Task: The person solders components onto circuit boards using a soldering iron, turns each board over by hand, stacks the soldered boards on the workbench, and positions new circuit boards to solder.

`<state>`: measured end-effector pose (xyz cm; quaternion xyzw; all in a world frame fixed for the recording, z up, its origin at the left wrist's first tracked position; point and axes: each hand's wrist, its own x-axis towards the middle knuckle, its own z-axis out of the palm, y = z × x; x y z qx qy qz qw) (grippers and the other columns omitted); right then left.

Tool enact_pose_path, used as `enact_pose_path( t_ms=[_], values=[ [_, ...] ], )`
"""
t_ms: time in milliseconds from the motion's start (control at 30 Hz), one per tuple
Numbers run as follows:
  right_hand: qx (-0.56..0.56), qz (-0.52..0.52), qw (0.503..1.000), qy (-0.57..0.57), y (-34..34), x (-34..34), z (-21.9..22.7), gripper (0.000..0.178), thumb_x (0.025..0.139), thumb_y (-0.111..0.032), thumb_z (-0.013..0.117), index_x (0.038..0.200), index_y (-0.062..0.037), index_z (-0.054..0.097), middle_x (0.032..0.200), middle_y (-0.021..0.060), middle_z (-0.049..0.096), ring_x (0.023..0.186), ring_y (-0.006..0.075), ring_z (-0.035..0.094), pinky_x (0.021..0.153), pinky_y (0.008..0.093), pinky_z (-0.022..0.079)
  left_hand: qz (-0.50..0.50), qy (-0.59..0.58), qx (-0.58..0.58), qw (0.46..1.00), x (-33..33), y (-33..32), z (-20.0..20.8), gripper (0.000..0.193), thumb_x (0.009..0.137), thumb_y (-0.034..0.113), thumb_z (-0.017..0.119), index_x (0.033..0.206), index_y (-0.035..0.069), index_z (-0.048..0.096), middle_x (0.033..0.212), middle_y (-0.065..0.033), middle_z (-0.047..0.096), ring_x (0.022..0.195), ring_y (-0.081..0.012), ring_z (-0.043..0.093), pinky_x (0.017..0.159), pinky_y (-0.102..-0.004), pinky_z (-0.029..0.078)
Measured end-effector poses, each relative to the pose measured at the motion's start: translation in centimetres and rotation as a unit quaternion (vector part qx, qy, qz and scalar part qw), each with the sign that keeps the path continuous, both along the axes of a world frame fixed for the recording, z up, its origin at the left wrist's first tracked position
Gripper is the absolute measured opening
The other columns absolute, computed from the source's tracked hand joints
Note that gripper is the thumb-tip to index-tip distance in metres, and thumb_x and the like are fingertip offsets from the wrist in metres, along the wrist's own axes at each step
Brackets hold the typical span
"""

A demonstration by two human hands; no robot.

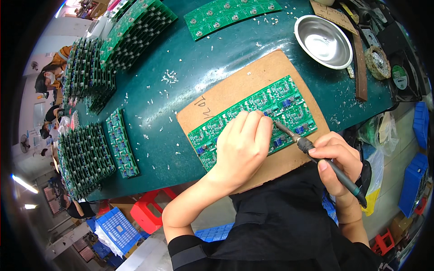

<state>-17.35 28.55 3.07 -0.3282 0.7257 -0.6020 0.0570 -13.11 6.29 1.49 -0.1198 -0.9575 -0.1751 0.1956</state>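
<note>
A green circuit board panel [285, 92], crowded with small parts and blue components, lies at a slant on a brown fibreboard sheet [217, 101]. My left hand [244, 144] rests over the middle of the panel with its fingers bent and pressed together; their tips are hidden, so what they pinch does not show. In my right hand [337, 162] is a soldering iron [334, 169], gripped like a pen by its dark handle. The iron's tip points down at the panel, close beside my left fingertips.
Stacks of circuit boards [86, 158] stand along the left side, with a single narrow board [122, 142] beside them. Another panel [230, 16] lies at the back. A metal bowl [323, 41] and a solder roll or tape ring [377, 62] sit at the right. Small clippings dot the green tabletop [153, 117].
</note>
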Motion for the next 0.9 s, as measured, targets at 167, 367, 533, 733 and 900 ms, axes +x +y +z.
enact_pose_path(
  t_ms=[167, 367, 533, 733, 900],
  values=[
    [-0.042, -0.061, 0.997, -0.023, 1.4, 0.0, 0.0, 0.018, 0.082, -0.011, 0.061, 0.091, 0.0031, 0.067, 0.08, 0.0156, 0.063, 0.073, 0.0222, 0.06, 0.066, 0.0303, 0.047, -0.02, -0.081, 0.07, 0.994, 0.0, -1.1, 1.4, 0.016, 0.079, -0.001, 0.068, 0.094, 0.002, 0.061, 0.086, -0.0105, 0.061, 0.078, -0.0289, 0.061, 0.069, -0.0352, 0.051],
    [-0.061, -0.099, 0.993, -0.037, 2.9, -0.5, -0.3, 0.019, 0.082, -0.012, 0.061, 0.09, 0.0042, 0.066, 0.079, 0.0148, 0.063, 0.072, 0.02, 0.058, 0.065, 0.0288, 0.046, 0.003, -0.091, 0.153, 0.984, -0.6, 0.2, 2.1, 0.016, 0.084, -0.001, 0.066, 0.098, 0.002, 0.06, 0.086, -0.0106, 0.063, 0.076, -0.0268, 0.064, 0.066, -0.036, 0.051],
    [-0.049, -0.088, 0.994, -0.048, 2.4, -0.9, -0.5, 0.017, 0.081, -0.01, 0.061, 0.09, 0.0035, 0.067, 0.079, 0.0143, 0.063, 0.07, 0.0194, 0.057, 0.065, 0.0288, 0.045, -0.037, -0.062, 0.16, 0.985, -2.5, 1.4, 0.7, 0.018, 0.08, -0.003, 0.067, 0.095, 0.002, 0.057, 0.091, -0.0117, 0.062, 0.08, -0.029, 0.063, 0.07, -0.0364, 0.051],
    [-0.028, -0.03, 0.999, -0.001, 2.0, -2.3, -0.5, 0.017, 0.077, -0.01, 0.063, 0.088, 0.0021, 0.068, 0.073, 0.0117, 0.061, 0.068, 0.0226, 0.059, 0.064, 0.0315, 0.046, -0.006, -0.033, 0.093, 0.995, -2.9, 2.6, -0.2, 0.018, 0.076, -0.003, 0.069, 0.088, 0.003, 0.058, 0.09, -0.0097, 0.061, 0.078, -0.027, 0.062, 0.068, -0.0365, 0.051],
    [-0.021, -0.025, 0.999, 0.012, 2.2, -2.7, -0.2, 0.017, 0.076, -0.01, 0.062, 0.087, 0.0019, 0.068, 0.072, 0.0114, 0.061, 0.068, 0.0238, 0.059, 0.064, 0.0326, 0.047, -0.011, 0.003, 0.073, 0.997, -3.2, 2.5, -0.3, 0.018, 0.074, -0.002, 0.071, 0.085, 0.005, 0.058, 0.087, -0.0081, 0.061, 0.073, -0.0245, 0.061, 0.064, -0.0346, 0.05]
  ],
)
